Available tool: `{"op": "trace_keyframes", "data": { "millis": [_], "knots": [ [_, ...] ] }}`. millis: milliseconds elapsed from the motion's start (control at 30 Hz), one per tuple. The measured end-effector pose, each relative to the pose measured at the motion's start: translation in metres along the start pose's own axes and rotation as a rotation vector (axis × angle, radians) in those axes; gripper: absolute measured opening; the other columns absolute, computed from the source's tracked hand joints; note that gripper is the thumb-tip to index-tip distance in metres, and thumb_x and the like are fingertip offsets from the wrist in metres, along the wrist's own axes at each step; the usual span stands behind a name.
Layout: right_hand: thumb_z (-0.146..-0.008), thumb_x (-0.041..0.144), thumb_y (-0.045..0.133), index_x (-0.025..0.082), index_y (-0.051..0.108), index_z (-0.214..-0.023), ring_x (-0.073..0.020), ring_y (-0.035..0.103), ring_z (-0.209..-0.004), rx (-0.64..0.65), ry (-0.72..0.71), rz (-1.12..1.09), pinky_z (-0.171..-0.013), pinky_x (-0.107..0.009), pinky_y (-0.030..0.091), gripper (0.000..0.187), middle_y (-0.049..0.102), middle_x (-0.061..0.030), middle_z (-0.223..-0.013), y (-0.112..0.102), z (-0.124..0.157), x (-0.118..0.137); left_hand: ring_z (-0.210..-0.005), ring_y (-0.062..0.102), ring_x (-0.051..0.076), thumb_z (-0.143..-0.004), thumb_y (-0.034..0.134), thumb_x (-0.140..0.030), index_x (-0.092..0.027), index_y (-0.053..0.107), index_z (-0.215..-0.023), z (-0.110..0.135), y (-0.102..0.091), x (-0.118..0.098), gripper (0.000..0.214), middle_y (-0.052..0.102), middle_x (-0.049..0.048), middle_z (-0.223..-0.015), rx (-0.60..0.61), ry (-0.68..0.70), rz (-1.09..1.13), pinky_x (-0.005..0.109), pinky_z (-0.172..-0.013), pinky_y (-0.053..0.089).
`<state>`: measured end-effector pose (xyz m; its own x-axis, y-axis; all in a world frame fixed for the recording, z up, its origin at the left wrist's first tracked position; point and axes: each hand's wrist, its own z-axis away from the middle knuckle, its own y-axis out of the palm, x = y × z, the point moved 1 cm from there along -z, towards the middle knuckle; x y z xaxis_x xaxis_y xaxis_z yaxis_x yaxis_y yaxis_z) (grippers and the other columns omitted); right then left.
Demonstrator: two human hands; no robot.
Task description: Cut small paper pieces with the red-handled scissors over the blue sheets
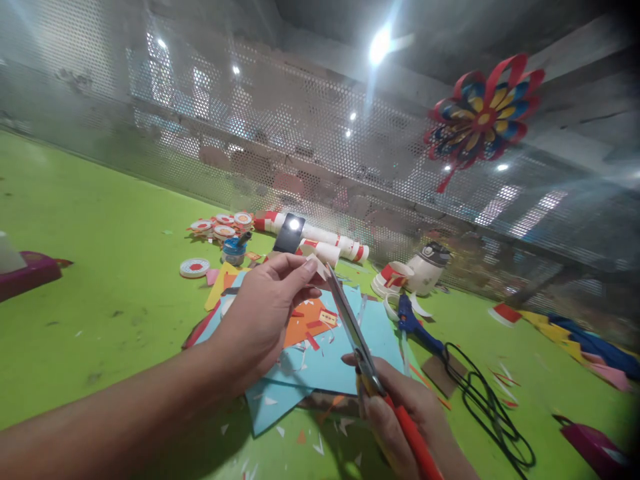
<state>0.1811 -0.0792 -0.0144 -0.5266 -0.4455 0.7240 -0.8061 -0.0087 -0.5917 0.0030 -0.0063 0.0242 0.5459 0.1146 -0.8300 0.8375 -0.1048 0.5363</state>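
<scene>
My left hand (265,313) is raised over a pile of coloured paper, pinching a small white paper piece (317,265) between thumb and fingertips. My right hand (400,410) grips red-handled scissors (357,337), whose blades point up toward the white piece and touch its edge. Below lie light blue sheets (340,360) and an orange sheet (305,320) with red and white scraps on them.
On the green table (100,267) lie white-and-red paper tubes (330,243), round paper discs (223,227), a blue glue gun (415,327) with a black cord (490,407), a white pot (430,267) and a purple object (30,270). A perforated metal screen (300,133) behind carries a paper pinwheel (483,113).
</scene>
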Motion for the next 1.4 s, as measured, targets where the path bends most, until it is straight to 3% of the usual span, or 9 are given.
{"op": "trace_keyframes", "data": {
  "millis": [200, 467, 700, 1000, 1400],
  "knots": [
    [-0.090, 0.056, 0.041, 0.023, 0.065, -0.100, -0.0118, 0.038, -0.053, 0.035, -0.041, -0.030, -0.054, -0.020, 0.039, 0.042, 0.041, 0.0041, -0.062, -0.001, -0.004, 0.002, -0.077, 0.058, 0.014, -0.080, 0.064, -0.024, -0.014, 0.062, -0.076, 0.002, 0.000, -0.001, 0.011, 0.064, 0.0035, -0.082, -0.008, 0.000, 0.002, 0.030, -0.076, 0.044],
    [-0.086, 0.062, 0.042, 0.019, 0.063, -0.099, -0.0121, 0.039, -0.051, -0.030, 0.080, -0.037, -0.052, -0.022, 0.038, 0.050, 0.044, 0.0044, -0.058, 0.002, -0.001, 0.006, -0.076, 0.057, 0.014, -0.078, 0.065, -0.026, -0.014, 0.064, -0.073, 0.004, 0.002, 0.000, 0.012, 0.064, 0.0043, -0.081, 0.001, -0.006, 0.013, 0.032, -0.079, 0.044],
    [-0.087, 0.061, 0.043, 0.017, 0.061, -0.102, -0.0114, 0.037, -0.050, -0.010, 0.072, -0.030, -0.049, -0.023, 0.034, 0.049, 0.041, 0.0046, -0.059, 0.002, -0.001, 0.003, -0.077, 0.058, 0.014, -0.076, 0.067, -0.027, -0.015, 0.065, -0.070, 0.005, 0.003, -0.001, 0.013, 0.066, 0.0054, -0.082, 0.002, -0.028, 0.048, 0.033, -0.083, 0.044],
    [-0.086, 0.062, 0.043, 0.017, 0.062, -0.103, -0.0126, 0.043, -0.051, -0.021, 0.079, -0.016, -0.050, -0.023, 0.036, 0.051, 0.050, 0.0024, -0.059, 0.003, 0.001, 0.000, -0.075, 0.058, 0.014, -0.074, 0.068, -0.025, -0.015, 0.064, -0.070, 0.006, 0.003, 0.000, 0.011, 0.065, 0.0041, -0.079, -0.008, -0.031, 0.055, 0.035, -0.083, 0.045],
    [-0.086, 0.059, 0.043, 0.016, 0.061, -0.106, -0.0120, 0.036, -0.051, -0.004, 0.082, 0.001, -0.048, -0.024, 0.030, 0.051, 0.042, 0.0035, -0.061, 0.002, 0.001, -0.006, -0.075, 0.058, 0.015, -0.076, 0.066, -0.025, -0.015, 0.065, -0.070, 0.003, 0.002, -0.001, 0.012, 0.065, 0.0044, -0.077, 0.011, -0.009, 0.020, 0.033, -0.080, 0.044]
  ]
}}
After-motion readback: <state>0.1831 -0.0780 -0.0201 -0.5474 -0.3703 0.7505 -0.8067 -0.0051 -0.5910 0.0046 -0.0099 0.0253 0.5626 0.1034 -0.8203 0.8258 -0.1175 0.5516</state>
